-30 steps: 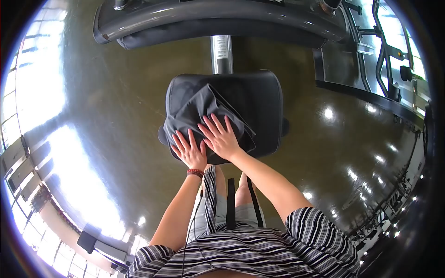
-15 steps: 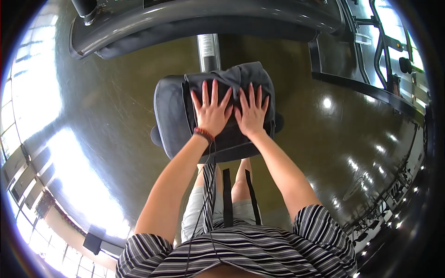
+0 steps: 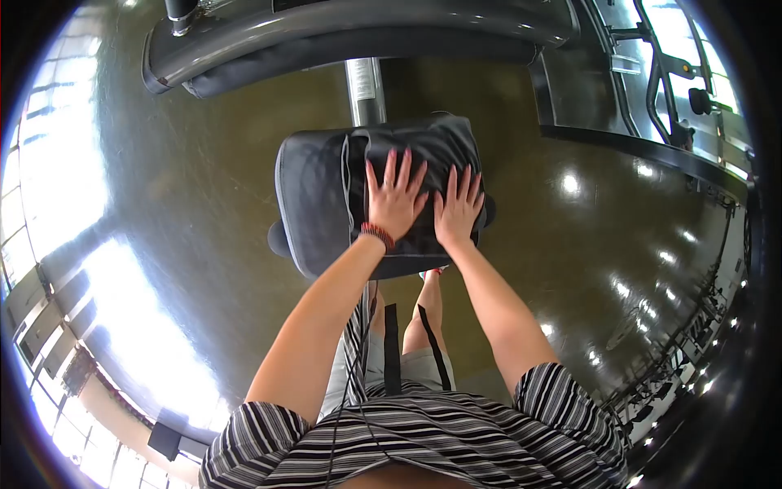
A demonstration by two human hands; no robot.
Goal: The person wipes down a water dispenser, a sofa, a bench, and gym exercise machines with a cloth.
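A dark grey cloth [image 3: 423, 147] lies over the right part of a black padded seat [image 3: 314, 191]. My left hand [image 3: 395, 202] rests flat on the cloth near the middle of the seat, fingers spread, with a red beaded bracelet at the wrist. Close beside it on the right, my right hand [image 3: 458, 213] also presses flat on the cloth with its fingers apart. Neither hand grips anything. The left part of the seat is uncovered.
Beyond the seat, a metal post [image 3: 365, 90] leads to a large curved machine frame [image 3: 358, 33] with padding. More gym equipment [image 3: 660, 73] stands at the upper right. Windows reflect on the shiny floor [image 3: 204, 204] at the left.
The cloth, bunched at the seat's left and middle a second ago, is now spread over its right part. Both hands have moved right with it, and my left hand has also moved up.
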